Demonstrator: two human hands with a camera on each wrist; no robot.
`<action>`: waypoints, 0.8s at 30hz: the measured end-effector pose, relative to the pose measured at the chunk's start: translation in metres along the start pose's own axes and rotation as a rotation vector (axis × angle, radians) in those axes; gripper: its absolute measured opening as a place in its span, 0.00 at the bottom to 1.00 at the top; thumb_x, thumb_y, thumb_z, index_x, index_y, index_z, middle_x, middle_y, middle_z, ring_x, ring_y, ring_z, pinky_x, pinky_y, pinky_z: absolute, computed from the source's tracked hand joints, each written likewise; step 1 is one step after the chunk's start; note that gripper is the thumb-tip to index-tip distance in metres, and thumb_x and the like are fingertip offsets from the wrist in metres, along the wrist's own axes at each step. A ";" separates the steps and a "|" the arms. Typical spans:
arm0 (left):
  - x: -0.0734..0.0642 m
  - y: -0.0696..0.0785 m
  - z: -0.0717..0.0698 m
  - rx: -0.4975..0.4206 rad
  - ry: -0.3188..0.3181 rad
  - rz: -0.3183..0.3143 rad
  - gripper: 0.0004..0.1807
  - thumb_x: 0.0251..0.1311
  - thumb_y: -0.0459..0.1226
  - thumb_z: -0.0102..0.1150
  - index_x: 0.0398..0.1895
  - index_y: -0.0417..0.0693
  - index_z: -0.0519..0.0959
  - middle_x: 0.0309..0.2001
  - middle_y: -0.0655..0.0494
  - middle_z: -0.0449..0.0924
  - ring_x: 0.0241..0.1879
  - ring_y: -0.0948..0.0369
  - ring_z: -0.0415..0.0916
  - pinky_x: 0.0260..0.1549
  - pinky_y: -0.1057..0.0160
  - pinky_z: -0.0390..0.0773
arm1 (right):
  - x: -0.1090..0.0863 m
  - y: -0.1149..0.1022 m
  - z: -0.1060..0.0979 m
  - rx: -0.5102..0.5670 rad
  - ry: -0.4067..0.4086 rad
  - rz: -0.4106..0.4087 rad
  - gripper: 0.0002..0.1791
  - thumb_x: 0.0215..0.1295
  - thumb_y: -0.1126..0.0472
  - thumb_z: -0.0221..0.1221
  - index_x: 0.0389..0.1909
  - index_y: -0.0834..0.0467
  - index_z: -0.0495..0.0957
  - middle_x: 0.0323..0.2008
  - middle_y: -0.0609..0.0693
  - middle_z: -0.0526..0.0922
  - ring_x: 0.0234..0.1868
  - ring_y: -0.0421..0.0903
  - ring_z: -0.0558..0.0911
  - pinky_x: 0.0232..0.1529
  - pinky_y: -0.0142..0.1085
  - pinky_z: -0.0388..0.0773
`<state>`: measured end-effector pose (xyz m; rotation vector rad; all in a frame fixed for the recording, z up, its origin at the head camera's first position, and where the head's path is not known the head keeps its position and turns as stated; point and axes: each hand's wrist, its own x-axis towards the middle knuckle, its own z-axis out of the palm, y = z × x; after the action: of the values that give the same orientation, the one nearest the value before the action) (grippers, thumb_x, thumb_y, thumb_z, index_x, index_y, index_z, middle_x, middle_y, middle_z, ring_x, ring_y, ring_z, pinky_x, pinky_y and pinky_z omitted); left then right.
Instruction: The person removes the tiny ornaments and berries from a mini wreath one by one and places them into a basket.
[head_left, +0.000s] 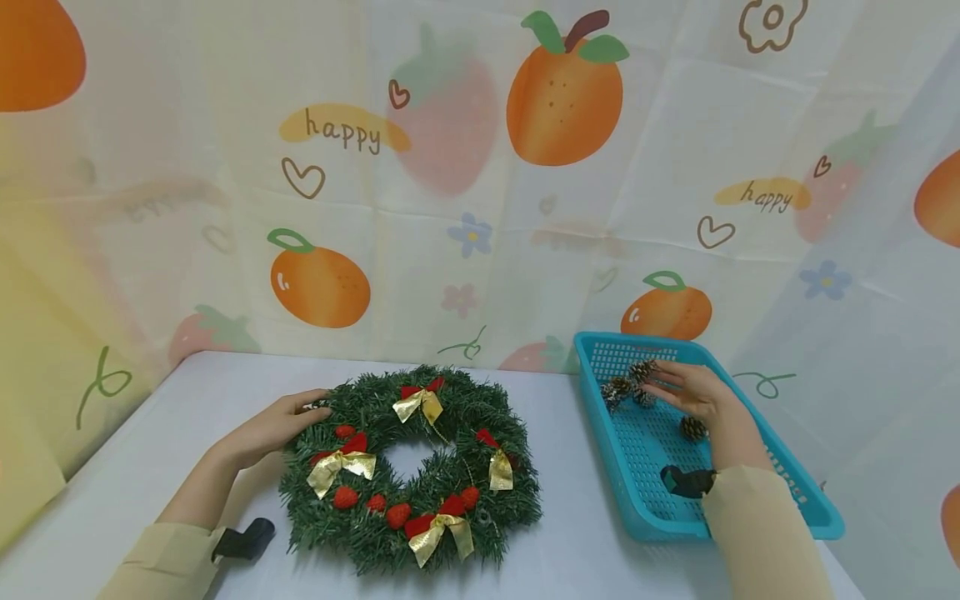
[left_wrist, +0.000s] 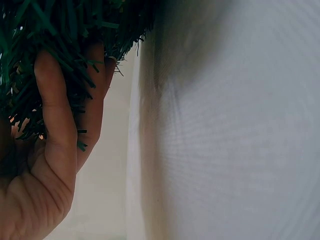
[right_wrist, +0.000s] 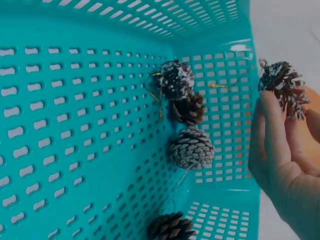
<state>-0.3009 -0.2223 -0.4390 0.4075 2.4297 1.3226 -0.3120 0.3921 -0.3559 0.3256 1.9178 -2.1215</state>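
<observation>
A green wreath (head_left: 517,487) with red-and-gold bows and red strawberries lies on the white table. My left hand (head_left: 273,425) grips its left edge; in the left wrist view the fingers (left_wrist: 57,107) reach into the wreath's needles (left_wrist: 50,25), their tips partly hidden. Over the far end of the blue basket (head_left: 626,483), my right hand (head_left: 705,396) pinches a white-tipped pine cone (right_wrist: 285,87) between thumb and fingers. A gold-ended string hangs at this cone. Below it in the basket lie a frosted cone (right_wrist: 192,147), a brown cone (right_wrist: 189,107) and others.
The perforated basket wall (right_wrist: 220,120) rises around the loose pine cones. Behind the table (head_left: 558,450) hangs a fruit-print curtain (head_left: 465,208). A single dark pine cone (head_left: 692,428) sits nearer the basket's right side. Dark wrist straps (head_left: 243,540) show at both sleeves.
</observation>
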 end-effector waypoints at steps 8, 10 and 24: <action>0.000 0.001 -0.001 -0.005 0.006 0.001 0.40 0.75 0.52 0.45 0.78 0.36 0.49 0.77 0.26 0.42 0.73 0.25 0.39 0.58 0.26 0.66 | 0.002 0.005 -0.003 -0.017 0.068 0.034 0.35 0.79 0.59 0.39 0.79 0.62 0.36 0.80 0.63 0.33 0.81 0.60 0.44 0.70 0.36 0.70; 0.000 0.000 -0.001 -0.007 0.003 0.001 0.40 0.75 0.52 0.45 0.78 0.35 0.48 0.77 0.26 0.41 0.73 0.25 0.39 0.58 0.26 0.66 | 0.002 0.006 -0.004 -0.025 0.079 0.040 0.35 0.79 0.59 0.39 0.79 0.62 0.36 0.79 0.64 0.33 0.81 0.60 0.44 0.69 0.36 0.70; 0.000 0.001 0.000 0.006 -0.005 0.004 0.39 0.75 0.50 0.45 0.78 0.35 0.48 0.76 0.24 0.42 0.72 0.24 0.40 0.56 0.27 0.68 | 0.003 0.008 -0.009 -0.045 0.110 0.072 0.34 0.79 0.59 0.41 0.78 0.64 0.42 0.64 0.66 0.65 0.39 0.41 0.84 0.60 0.34 0.79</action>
<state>-0.3005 -0.2219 -0.4377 0.4171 2.4310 1.3149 -0.3120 0.4003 -0.3651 0.5046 1.9786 -2.0511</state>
